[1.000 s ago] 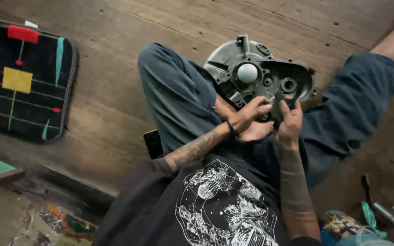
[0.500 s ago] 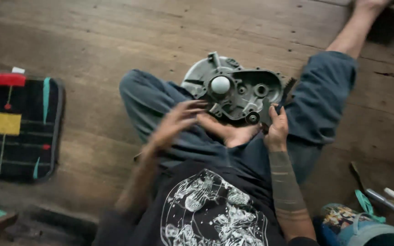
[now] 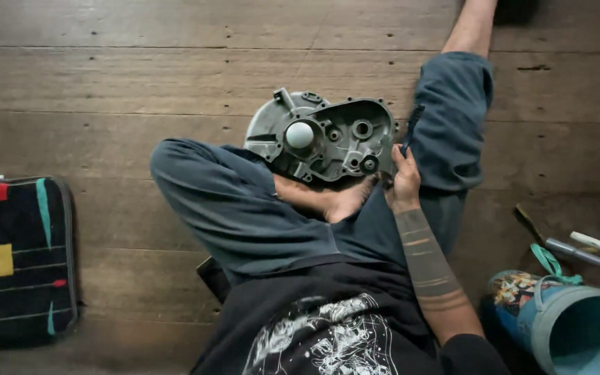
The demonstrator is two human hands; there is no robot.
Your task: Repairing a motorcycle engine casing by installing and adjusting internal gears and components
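One hand showing, our right hand (image 3: 404, 182), fingers clamped on a dark brush (image 3: 412, 125) beside the grey engine casing (image 3: 328, 139), patterned cushion (image 3: 19, 260) left, blue bucket (image 3: 567, 326) right, wooden floor (image 3: 105, 76) beneath.

The grey cast-metal engine casing (image 3: 324, 139) lay open side up across the seated person's lap and bare foot, above the plank floor. Its recessed face showed several round bores and bosses, with a pale rounded knob left of centre. A dark slim brush (image 3: 413, 123) stood nearly upright at its right edge.
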